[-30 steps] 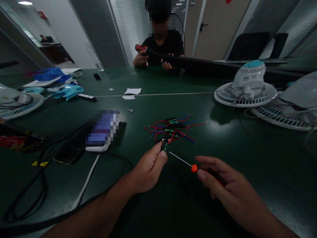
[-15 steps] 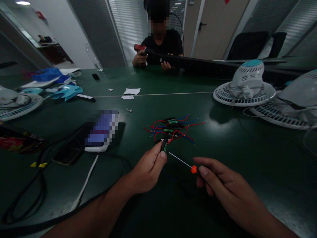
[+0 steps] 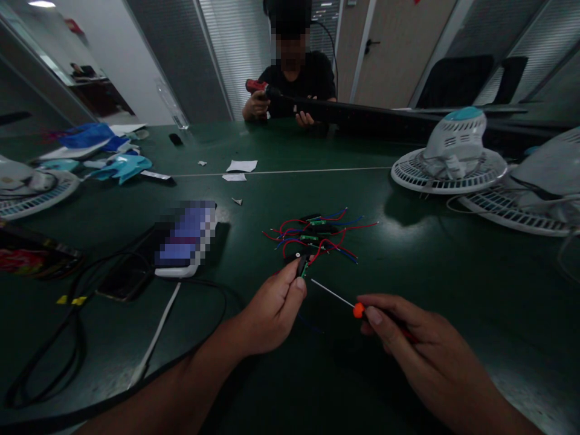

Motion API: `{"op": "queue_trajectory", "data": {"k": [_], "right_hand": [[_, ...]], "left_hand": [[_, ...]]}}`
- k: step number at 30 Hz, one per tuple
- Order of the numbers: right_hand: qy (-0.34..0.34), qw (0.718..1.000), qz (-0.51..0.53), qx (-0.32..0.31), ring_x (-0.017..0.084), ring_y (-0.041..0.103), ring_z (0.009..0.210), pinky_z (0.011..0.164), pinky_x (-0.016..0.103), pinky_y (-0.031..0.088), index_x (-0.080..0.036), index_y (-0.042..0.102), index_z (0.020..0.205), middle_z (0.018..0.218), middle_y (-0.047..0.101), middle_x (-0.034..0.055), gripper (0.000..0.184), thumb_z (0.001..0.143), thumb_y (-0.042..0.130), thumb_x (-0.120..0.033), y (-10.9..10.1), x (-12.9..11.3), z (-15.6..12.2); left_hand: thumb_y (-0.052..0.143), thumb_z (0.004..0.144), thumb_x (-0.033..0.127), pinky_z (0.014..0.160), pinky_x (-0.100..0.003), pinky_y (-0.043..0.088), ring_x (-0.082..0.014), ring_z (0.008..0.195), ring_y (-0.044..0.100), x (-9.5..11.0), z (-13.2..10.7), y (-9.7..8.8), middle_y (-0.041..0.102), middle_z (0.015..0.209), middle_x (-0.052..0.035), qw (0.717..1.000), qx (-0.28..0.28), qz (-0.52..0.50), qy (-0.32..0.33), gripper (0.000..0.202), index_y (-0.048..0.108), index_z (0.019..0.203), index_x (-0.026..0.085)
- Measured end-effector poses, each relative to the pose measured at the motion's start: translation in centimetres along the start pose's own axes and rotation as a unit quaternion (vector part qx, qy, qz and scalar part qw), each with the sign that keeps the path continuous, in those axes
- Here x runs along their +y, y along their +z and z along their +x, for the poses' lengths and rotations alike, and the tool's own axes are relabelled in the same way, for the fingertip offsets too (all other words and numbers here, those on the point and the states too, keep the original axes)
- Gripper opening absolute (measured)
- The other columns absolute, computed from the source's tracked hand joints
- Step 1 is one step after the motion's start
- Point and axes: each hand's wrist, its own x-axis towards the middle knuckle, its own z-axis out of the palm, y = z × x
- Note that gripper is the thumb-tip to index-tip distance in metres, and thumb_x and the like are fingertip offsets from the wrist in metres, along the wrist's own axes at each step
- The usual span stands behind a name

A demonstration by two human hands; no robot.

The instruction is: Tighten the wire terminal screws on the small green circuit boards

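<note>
My left hand (image 3: 275,308) is closed, pinching a small green circuit board with a black part (image 3: 303,266) between thumb and fingers. From the right, my right hand (image 3: 399,332) grips a screwdriver (image 3: 359,310) with an orange collar. Its thin metal shaft points up and left, and the tip is just short of the board, apparently apart from it. Beyond my left hand lies a cluster of similar small boards (image 3: 312,237) with red and blue wires spread out on the green table (image 3: 344,393).
A phone-like device with a lit screen (image 3: 185,238), a dark phone (image 3: 124,272) and black cables lie left. White fan parts (image 3: 448,166) stand right, paper scraps (image 3: 241,165) farther back. Across the table, a person holds a red power tool (image 3: 256,86) against a long black bar (image 3: 376,115).
The screwdriver and my right hand have shifted slightly right, and my right fingers have closed more around the handle. My left hand stays nearly still with the circuit board.
</note>
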Motion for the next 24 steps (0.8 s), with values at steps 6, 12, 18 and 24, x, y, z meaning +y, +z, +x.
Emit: {"op": "queue_trajectory", "data": {"k": [6,12,18,24], "right_hand": [[0.003,0.999,-0.026,0.025,0.024,0.079,0.076,0.07,0.036,0.064,-0.023,0.078,0.096,0.089,0.084,0.0061,0.023,0.082,0.064,-0.034,0.05,-0.45,-0.01],[0.006,1.0,-0.021,0.021,0.025,0.079,0.073,0.069,0.037,0.065,-0.026,0.079,0.092,0.086,0.084,0.0059,0.02,0.082,0.064,-0.034,0.07,-0.61,0.06],[0.002,0.999,-0.044,0.004,0.024,0.079,0.072,0.063,0.034,0.062,-0.025,0.077,0.091,0.085,0.083,0.0073,0.022,0.086,0.06,-0.039,-0.47,-0.67,0.08],[-0.022,0.996,-0.064,-0.059,0.016,0.065,0.045,0.044,0.027,0.046,-0.027,0.067,0.072,0.055,0.069,-0.0009,0.035,0.096,0.044,-0.035,-0.5,-0.91,0.04]], "left_hand": [[0.031,0.101,0.028,0.062,-0.03,0.037,-0.0143,0.065,0.043,0.51,0.23,-0.22,0.043,0.072,0.0022,0.998,-0.013,0.056,-0.011,0.024,0.048,0.089,0.019],[0.031,0.101,0.028,0.064,-0.032,0.04,-0.0155,0.065,0.046,0.36,0.35,-0.45,0.05,0.075,0.001,0.996,-0.034,0.081,0.002,0.026,0.052,0.107,0.016],[0.031,0.102,0.027,0.071,-0.034,0.046,-0.0173,0.073,0.054,0.19,0.17,-0.51,0.059,0.085,-0.0034,0.995,-0.045,0.092,0.019,0.03,0.053,0.118,0.014],[0.03,0.103,0.028,0.076,-0.035,0.049,-0.0182,0.076,0.058,0.11,0.08,-0.45,0.062,0.088,-0.004,0.994,-0.05,0.1,0.018,0.037,0.046,0.133,0.013]]}}
